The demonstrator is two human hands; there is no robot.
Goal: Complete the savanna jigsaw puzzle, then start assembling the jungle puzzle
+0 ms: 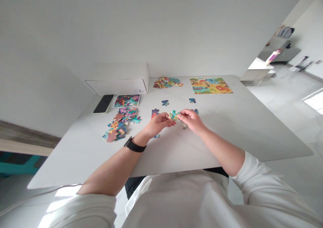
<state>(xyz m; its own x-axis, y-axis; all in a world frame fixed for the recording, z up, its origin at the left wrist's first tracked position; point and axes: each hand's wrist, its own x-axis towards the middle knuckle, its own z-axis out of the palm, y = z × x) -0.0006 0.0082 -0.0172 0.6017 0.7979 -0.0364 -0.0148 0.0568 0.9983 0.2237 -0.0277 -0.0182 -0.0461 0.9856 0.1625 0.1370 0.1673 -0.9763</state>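
One left hand (159, 122) and one right hand (191, 120) pinch a teal-and-yellow cardboard jigsaw piece (174, 115) at twelve o'clock over the smooth white table (252, 120), fingertips closed on its edges, apparently at the inspecting step, the next move calling for careful alignment.

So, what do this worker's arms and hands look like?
They are a person's own: the left hand and right hand are both ungloved. The left wrist wears a black band, perhaps a watch strap; the right wrist is bare. The left sleeve and right sleeve are white, loose and plain, leaving the forearms uncovered.
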